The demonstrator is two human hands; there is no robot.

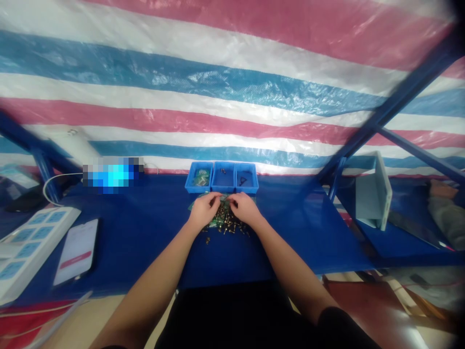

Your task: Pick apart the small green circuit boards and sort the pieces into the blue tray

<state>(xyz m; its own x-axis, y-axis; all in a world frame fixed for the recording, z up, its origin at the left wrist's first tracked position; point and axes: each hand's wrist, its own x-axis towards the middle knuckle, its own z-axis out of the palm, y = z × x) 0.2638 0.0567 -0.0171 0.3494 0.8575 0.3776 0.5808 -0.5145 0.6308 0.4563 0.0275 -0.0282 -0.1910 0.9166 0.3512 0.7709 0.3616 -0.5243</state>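
My left hand (204, 209) and my right hand (244, 207) are close together over a heap of small metal parts (225, 222) on the blue table (145, 228). The fingers of both hands are curled and pinched on a small greenish piece (224, 198) held between them; it is too small to name. Just beyond the hands stand three small blue bins in a row: the left bin (198, 177) holds greenish parts, the middle bin (224, 177) a few small bits, the right bin (246, 178) a dark item.
A phone (77, 251) lies on the left of the table beside a white power strip (25, 245). A striped tarp (232, 82) hangs behind. Blue frame bars (392, 106) rise at right, with a grey box (374, 191) and another person's arm (445, 203).
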